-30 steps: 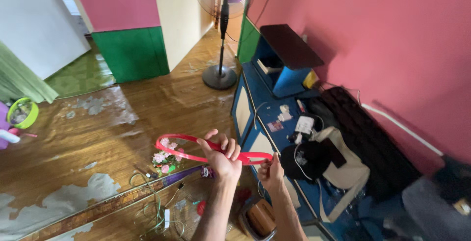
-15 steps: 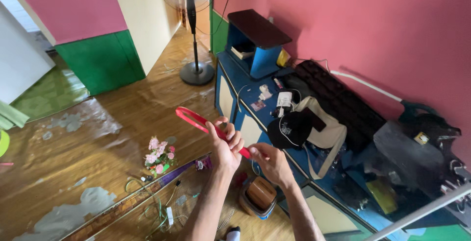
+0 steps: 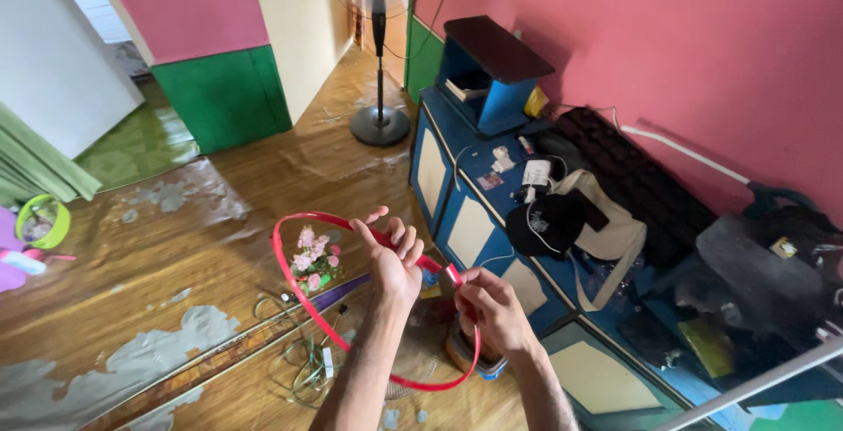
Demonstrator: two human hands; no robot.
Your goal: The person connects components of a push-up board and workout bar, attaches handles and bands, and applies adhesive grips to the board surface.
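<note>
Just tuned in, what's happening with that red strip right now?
A person is holding a red ribbon bent into a big loop over the wooden floor. The left hand grips it near the top of the loop, and the right hand pinches the end beside it. A small bunch of pink flowers lies on the floor below, next to a blue cabinet.

Pink walls [image 3: 702, 53], wooden floor [image 3: 219, 247]

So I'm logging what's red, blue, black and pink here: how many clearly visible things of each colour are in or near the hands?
Red: 1, the ribbon, held by left hand and right hand
Pink: 1, flower bunch
Black: 1, cap
Blue: 1, cabinet
Total: 4
</note>
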